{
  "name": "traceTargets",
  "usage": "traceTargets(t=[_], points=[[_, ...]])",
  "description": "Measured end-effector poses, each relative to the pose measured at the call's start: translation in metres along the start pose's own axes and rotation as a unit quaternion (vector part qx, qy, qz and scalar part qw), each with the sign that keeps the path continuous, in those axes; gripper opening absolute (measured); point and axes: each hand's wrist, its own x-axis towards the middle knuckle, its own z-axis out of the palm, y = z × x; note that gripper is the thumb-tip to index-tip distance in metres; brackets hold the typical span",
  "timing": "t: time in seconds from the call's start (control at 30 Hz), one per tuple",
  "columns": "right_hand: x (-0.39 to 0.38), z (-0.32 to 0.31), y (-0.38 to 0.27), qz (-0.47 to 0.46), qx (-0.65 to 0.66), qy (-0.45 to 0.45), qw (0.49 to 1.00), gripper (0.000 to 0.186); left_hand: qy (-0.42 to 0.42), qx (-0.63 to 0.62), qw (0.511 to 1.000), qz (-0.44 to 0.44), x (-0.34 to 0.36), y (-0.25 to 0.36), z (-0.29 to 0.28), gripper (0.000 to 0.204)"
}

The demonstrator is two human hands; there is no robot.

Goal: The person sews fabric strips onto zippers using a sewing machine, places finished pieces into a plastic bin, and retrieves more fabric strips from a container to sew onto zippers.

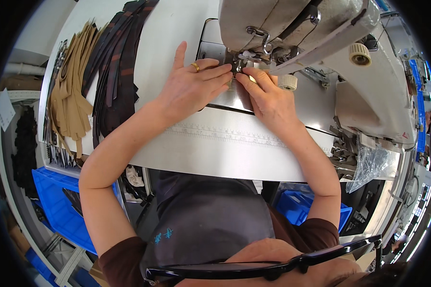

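My left hand (194,87) reaches in from the left with its fingers stretched out and the little finger raised apart. A gold ring (195,67) sits on one finger. Those fingertips rest at the needle area of a pale sewing machine (301,28), beside a small dark piece (236,64) under the presser foot. From the right, my right hand (271,98) has thumb and index finger closed together by the same spot. Whatever lies between them is too small and covered to name. The left thumb is mostly hidden.
Bundles of tan strips (71,86) and dark strips (119,71) hang over the table's left side. A printed ruler (220,134) runs along the white table. Clear plastic (368,165) lies at the right edge. Blue bins (62,205) stand below.
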Motion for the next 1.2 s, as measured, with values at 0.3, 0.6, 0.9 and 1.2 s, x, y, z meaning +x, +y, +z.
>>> traceTargets(t=[0.3,0.6,0.9,1.2], points=[[-0.001,0.003,0.002,0.009,-0.029,0.005,1.0,0.031,0.002,0.002,1.0,-0.005,0.003,-0.002,0.0,0.021],[0.003,0.003,0.004,0.016,-0.059,-0.003,0.998,0.031,0.004,0.003,1.0,-0.008,0.011,-0.008,0.002,0.018],[0.002,0.002,0.007,0.057,0.043,0.025,0.997,0.028,-0.011,0.01,1.0,-0.014,0.014,-0.013,0.002,0.021],[-0.026,-0.02,-0.004,0.069,0.1,0.008,0.993,0.024,-0.283,-0.166,0.911,-0.252,0.073,-0.059,-0.055,0.039]])
